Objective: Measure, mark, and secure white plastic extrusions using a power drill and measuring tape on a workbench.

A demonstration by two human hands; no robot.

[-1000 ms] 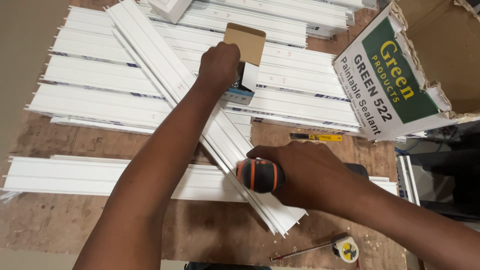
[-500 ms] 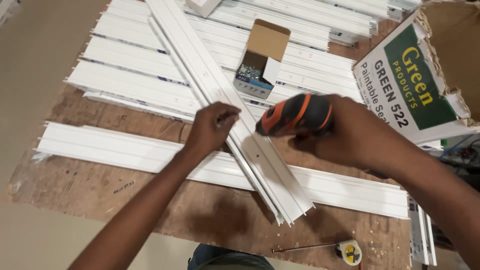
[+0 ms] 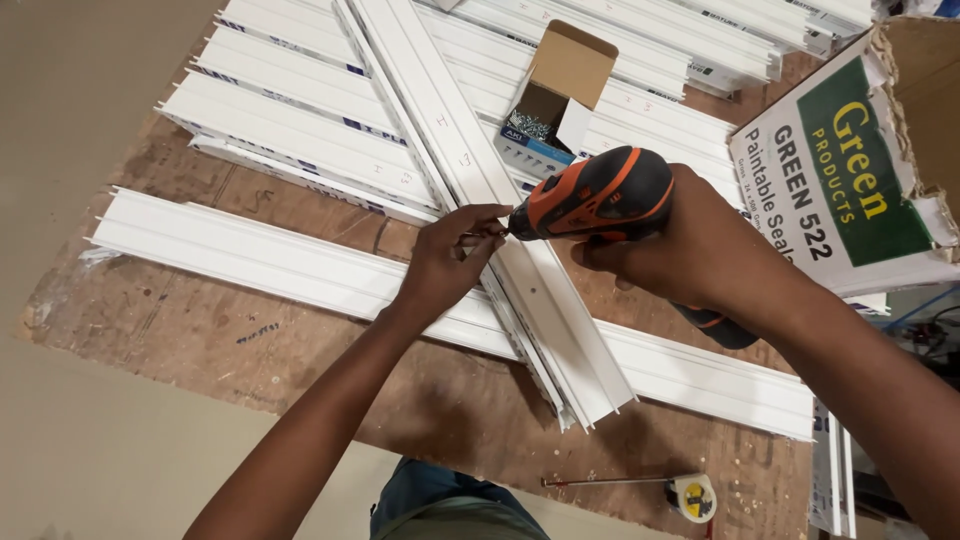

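My right hand (image 3: 700, 245) grips an orange and black cordless drill (image 3: 595, 195), its tip pointing left. My left hand (image 3: 455, 255) pinches a small screw at the drill's tip, over a long white plastic channel (image 3: 560, 340) that lies diagonally across the plywood board (image 3: 200, 320). A second white channel (image 3: 250, 255) runs crosswise under it. Just beyond the drill sits an open small cardboard box of screws (image 3: 550, 110).
Several more white channels (image 3: 300, 110) are stacked at the back of the board. A large white and green cardboard carton (image 3: 850, 180) stands at the right. A yellow tape measure (image 3: 695, 495) with its blade out lies near the front edge.
My left hand came back from the screw box to the diagonal channel and now pinches a screw. My right hand lifted the drill and brought its tip to that screw.
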